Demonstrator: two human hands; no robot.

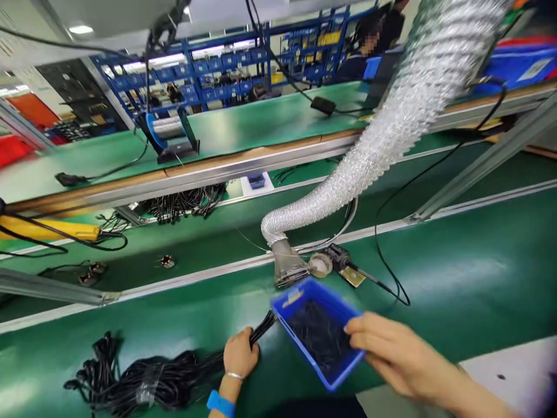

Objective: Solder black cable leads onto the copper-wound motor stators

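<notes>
Head view: right fingers (357,333) grip the blue bin's (319,334) near-right rim; left hand (240,352) clasps black cables (261,328).

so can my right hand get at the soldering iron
Probably not as it is: your right hand is holding the blue bin. The soldering iron beyond it looks uncovered, so only that grip seems in the way.

Past the green worktop (474,249), I see blue shelving (195,75) stacked with bins, a dark cabinet (78,93), and a bright ceiling light (80,29).
</notes>
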